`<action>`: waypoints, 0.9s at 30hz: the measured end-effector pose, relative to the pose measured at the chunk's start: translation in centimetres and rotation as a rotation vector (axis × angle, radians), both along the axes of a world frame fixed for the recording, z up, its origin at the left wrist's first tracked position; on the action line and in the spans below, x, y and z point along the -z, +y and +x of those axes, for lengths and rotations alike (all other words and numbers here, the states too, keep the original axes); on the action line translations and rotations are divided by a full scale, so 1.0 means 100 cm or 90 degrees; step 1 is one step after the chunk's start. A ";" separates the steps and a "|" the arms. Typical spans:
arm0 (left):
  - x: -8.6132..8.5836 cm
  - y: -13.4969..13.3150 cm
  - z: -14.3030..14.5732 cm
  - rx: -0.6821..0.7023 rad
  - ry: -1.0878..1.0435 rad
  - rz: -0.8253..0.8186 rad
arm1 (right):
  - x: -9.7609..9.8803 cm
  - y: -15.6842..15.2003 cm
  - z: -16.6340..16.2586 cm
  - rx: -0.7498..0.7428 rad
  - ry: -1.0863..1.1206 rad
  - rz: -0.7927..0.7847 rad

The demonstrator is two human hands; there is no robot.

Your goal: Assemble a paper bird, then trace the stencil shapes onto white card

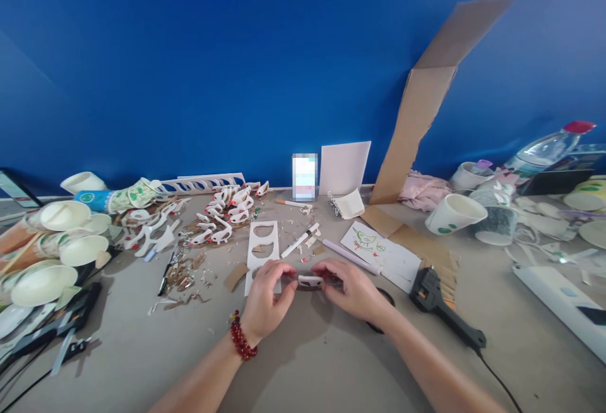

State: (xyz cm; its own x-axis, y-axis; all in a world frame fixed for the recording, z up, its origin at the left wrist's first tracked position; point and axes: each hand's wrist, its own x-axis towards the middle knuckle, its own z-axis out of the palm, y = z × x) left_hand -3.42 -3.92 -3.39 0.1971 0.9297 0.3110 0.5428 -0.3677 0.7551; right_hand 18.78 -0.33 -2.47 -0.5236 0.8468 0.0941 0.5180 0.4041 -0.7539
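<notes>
A small white cut-out piece with dark openings (310,281) is pinched between my two hands above the table's middle. My left hand (266,296), with a red bead bracelet (242,340) at the wrist, grips its left end with the fingertips. On the right end, the closed fingers of my right hand (349,288) hold it. Partly under my left hand lies a white sheet with cut-out holes (264,236). Beyond my hands are a white-and-black pen-like stick (300,240) and a pale purple roll (350,256). Black scissors' handle (389,299) peeks out behind my right wrist.
Several white bird-like cut-outs (231,208) and paper scraps (187,277) lie left. A glue gun (440,305) with a cord, a bird drawing (374,249) and cardboard (426,97) are right. Paper cups (457,214) stand at both sides; a phone (304,178) leans on the blue wall.
</notes>
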 end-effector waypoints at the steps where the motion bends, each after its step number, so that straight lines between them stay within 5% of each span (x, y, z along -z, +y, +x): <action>1: 0.000 0.000 0.000 0.000 -0.004 0.000 | 0.000 0.001 0.001 0.022 0.013 -0.009; 4: 0.001 0.001 -0.001 0.003 -0.011 0.014 | 0.001 0.004 0.005 0.069 0.041 -0.021; 27: 0.008 0.003 0.002 -0.008 -0.026 0.040 | -0.001 -0.001 -0.004 0.006 0.001 0.021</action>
